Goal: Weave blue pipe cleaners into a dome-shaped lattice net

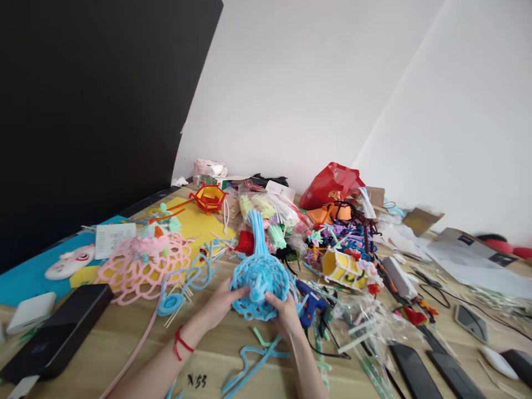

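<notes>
A light-blue looped pipe-cleaner piece (266, 271), round and netlike with a raised bump in the middle, is held over the table between my two hands. My left hand (224, 303) grips its left rim, thumb on top. On the opposite rim my right hand (285, 311) is closed, its thumb close to the bump. Fingers under the piece are hidden. Behind it lies a bundle of straight blue pipe cleaners (258, 233). Loose blue pipe cleaners (253, 368) rest below my hands. A blue glue gun (311, 303) lies just right of my right hand.
A pink looped pipe-cleaner piece (124, 271) lies on the left, near a black power bank (58, 332). Bagged pipe cleaners (286, 213) and a red bag (332, 185) are at the back. Rightward are a yellow-and-white lantern shape (343, 269), clear plastic wrap (366, 321) and phones (415, 371).
</notes>
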{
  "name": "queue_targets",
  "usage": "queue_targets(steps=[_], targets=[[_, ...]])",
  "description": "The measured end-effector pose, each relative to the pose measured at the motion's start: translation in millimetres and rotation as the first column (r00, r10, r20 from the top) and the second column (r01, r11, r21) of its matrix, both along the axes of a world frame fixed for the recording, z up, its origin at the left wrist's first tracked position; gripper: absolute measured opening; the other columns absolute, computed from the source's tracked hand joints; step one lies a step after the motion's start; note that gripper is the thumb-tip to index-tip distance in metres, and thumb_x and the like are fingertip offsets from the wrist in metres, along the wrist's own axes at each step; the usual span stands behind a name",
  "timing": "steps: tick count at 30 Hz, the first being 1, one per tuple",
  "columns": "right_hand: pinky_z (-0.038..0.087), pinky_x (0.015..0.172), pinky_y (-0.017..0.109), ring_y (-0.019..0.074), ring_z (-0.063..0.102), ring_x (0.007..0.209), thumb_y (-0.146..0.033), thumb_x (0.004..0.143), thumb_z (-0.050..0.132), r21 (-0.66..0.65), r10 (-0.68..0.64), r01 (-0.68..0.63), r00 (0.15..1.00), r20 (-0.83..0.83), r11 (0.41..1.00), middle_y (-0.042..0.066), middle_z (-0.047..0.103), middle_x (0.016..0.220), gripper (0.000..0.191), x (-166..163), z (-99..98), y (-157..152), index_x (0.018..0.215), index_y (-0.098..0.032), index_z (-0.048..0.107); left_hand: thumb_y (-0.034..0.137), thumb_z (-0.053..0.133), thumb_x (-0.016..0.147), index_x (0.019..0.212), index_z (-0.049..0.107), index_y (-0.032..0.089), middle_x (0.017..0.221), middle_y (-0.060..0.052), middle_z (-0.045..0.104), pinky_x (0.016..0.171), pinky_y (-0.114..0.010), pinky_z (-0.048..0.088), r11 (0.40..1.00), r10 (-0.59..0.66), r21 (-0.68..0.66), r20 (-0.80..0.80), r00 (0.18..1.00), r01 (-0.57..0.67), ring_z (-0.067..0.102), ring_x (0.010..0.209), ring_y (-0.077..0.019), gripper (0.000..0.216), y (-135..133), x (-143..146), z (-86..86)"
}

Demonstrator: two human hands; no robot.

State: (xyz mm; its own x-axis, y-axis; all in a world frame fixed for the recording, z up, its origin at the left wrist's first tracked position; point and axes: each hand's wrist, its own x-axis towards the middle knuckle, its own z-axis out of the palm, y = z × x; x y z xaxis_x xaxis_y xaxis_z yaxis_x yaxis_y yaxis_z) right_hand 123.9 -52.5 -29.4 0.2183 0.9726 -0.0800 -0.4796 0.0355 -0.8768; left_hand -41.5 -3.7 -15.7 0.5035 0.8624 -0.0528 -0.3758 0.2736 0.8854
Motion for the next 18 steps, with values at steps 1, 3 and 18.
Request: queue_targets(steps=[1,3,18], targets=[[0.049,0.084,0.05,0.0347,0.065,0.094,-0.032,0.048,0.085,0.005,-0.006,0.006,1.0,0.006,1.0,0.006,0.073,0.095,0.068,0,-0.1,0,0.111,-0.022,0.061,0.03,0.077,0.066,0.112,0.061,0.016,0.111,-0.013,0.069,0.091,-0.042,0.049,1.0,0.009,0.012,-0.009,1.0,-0.009,0.061,0.107,-0.0309,0.051,0,0,-0.3],[0.049,0.084,0.05,0.0347,0.066,0.093,-0.032,0.048,0.085,0.017,0.0,0.0,1.0,0.0,1.0,0.007,0.073,0.096,0.068,-1,-0.4,0,0.11,-0.023,0.061,0.03,0.079,0.063,0.111,0.062,0.014,0.109,-0.014,0.069,0.092,-0.043,0.048,1.0,0.024,0.019,-0.037,0.999,-0.023,0.061,0.107,-0.032,0.053,2,-1,-0.6],[0.051,0.08,0.044,0.0296,0.068,0.084,-0.036,0.055,0.082,0.009,0.073,-0.073,0.996,0.055,0.997,0.006,0.073,0.086,0.043,10,6.6,-3,0.092,-0.019,0.067,0.028,0.084,0.052,0.104,0.064,0.015,0.098,-0.009,0.073,0.087,-0.041,0.05,0.992,0.077,0.111,-0.16,0.984,-0.059,0.065,0.097,-0.0297,0.057,4,-11,9.6]])
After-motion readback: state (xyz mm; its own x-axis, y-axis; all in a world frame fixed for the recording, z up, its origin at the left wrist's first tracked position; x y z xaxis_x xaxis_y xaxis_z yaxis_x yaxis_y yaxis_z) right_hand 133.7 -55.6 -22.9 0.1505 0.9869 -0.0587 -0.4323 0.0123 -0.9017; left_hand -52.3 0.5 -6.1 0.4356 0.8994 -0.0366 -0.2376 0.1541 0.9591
